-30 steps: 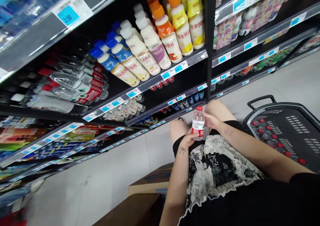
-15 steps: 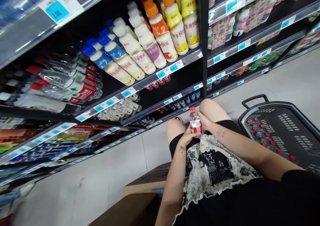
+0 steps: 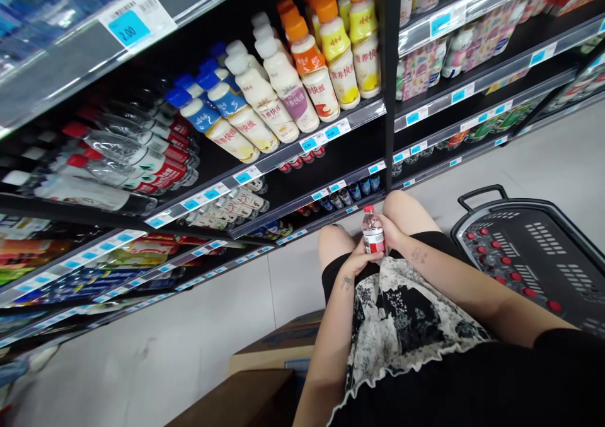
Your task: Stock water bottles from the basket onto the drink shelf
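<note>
A small clear water bottle (image 3: 373, 233) with a red cap and a red-and-white label stands upright between my hands, just above my lap. My left hand (image 3: 360, 258) wraps its lower left side and base. Along the bottle's right side, my right hand (image 3: 391, 231) curls its fingers, partly hidden behind it. To my right, a black shopping basket (image 3: 551, 207) with a raised handle holds several red-capped bottles (image 3: 515, 275).
Ahead runs a shelf (image 3: 265, 169) with milk drink bottles (image 3: 293, 86) and, at left, lying red-capped bottles (image 3: 137, 156). Another shelf unit (image 3: 463, 96) continues to the right. Cardboard boxes (image 3: 274, 351) stand on the grey floor (image 3: 236, 294) by my left arm.
The view has shifted slightly, so the shelves and bottles sit a little further right. Both hands still hold the bottle in about the same place.
</note>
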Demonstrator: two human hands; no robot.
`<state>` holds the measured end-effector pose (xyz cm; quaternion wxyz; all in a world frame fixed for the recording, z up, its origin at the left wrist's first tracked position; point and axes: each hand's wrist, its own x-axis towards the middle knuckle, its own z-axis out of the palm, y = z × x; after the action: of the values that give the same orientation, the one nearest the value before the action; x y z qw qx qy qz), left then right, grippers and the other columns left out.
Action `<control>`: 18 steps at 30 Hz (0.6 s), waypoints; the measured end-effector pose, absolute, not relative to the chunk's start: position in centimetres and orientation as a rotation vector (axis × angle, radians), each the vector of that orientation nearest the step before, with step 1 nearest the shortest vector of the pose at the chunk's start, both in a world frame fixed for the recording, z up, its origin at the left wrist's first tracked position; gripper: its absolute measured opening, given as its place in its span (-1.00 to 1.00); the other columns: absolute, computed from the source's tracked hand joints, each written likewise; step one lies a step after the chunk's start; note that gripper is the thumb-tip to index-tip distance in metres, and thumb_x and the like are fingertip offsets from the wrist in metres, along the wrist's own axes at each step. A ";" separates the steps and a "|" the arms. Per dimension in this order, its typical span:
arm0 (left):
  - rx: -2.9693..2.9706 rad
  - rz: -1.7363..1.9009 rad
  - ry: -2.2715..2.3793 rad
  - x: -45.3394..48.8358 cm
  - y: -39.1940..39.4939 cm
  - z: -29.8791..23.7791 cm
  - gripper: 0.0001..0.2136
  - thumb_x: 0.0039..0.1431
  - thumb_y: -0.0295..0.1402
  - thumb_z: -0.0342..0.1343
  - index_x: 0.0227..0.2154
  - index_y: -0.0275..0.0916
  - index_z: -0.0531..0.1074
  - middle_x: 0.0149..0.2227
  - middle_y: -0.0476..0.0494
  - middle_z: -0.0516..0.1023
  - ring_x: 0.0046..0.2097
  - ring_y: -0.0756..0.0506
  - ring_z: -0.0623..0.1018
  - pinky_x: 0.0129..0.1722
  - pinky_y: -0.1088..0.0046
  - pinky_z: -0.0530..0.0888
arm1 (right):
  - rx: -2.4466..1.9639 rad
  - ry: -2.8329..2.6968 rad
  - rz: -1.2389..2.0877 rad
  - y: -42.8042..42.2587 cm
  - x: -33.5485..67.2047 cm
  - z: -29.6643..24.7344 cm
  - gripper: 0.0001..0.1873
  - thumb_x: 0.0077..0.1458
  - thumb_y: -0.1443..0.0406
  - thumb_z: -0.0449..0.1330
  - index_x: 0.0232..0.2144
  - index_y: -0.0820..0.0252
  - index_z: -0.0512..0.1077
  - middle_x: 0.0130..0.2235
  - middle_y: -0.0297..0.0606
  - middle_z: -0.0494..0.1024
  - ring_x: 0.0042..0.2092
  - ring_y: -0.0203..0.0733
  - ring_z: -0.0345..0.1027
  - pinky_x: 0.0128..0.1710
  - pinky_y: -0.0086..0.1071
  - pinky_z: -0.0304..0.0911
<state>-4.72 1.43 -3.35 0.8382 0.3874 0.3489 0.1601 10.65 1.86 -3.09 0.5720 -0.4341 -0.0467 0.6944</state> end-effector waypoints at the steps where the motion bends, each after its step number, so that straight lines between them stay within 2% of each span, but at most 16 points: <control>1: 0.828 0.333 0.740 -4.7 1.4 -3.3 -0.15 -0.22 -0.44 0.53 0.21 -0.24 0.33 0.09 -0.29 0.51 0.13 -0.27 0.49 0.30 0.03 0.24 | -1.020 -0.065 1.646 1.8 10.7 -2.9 -0.62 0.31 0.11 0.01 -0.43 0.20 0.44 -0.45 -0.21 0.60 -0.42 -0.22 0.46 -0.29 -0.39 0.42; 4: 0.836 0.318 0.730 -4.7 1.5 -3.1 -0.12 -0.21 -0.46 0.52 0.25 -0.22 0.30 0.18 -0.33 0.45 0.20 -0.29 0.45 0.33 0.02 0.20 | -1.028 -0.018 1.688 1.7 10.9 -2.6 -0.63 0.29 0.18 -0.04 -0.39 0.22 0.48 -0.44 -0.18 0.61 -0.39 -0.19 0.49 -0.29 -0.38 0.43; 8: 0.835 0.288 0.703 -4.5 1.4 -2.6 0.00 -0.21 -0.51 0.51 0.35 -0.16 0.19 0.31 -0.35 0.31 0.31 -0.33 0.34 0.36 0.03 0.17 | -1.047 -0.041 1.743 1.3 10.9 -2.6 -0.58 0.29 0.16 -0.06 -0.39 0.24 0.49 -0.43 -0.13 0.62 -0.39 -0.17 0.50 -0.31 -0.38 0.43; 12: 0.850 0.266 0.711 -4.4 1.4 -2.4 0.06 -0.18 -0.51 0.50 0.41 -0.17 0.09 0.34 -0.38 0.26 0.34 -0.33 0.30 0.37 0.05 0.16 | -1.045 -0.042 1.749 1.2 10.9 -2.7 -0.58 0.29 0.16 -0.06 -0.38 0.25 0.50 -0.42 -0.13 0.62 -0.39 -0.17 0.51 -0.30 -0.37 0.44; 18: 0.855 0.275 0.708 -4.4 1.4 -2.4 0.11 -0.21 -0.52 0.50 0.42 -0.16 0.06 0.36 -0.37 0.24 0.35 -0.33 0.29 0.38 0.06 0.16 | -1.069 -0.010 1.737 1.4 10.8 -2.3 -0.58 0.30 0.20 -0.09 -0.38 0.26 0.50 -0.45 -0.14 0.61 -0.40 -0.17 0.51 -0.30 -0.38 0.44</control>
<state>-4.40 1.44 -2.39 0.8410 0.4045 0.3350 0.1301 10.84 1.38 -2.25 0.5235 -0.4466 -0.0042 0.7256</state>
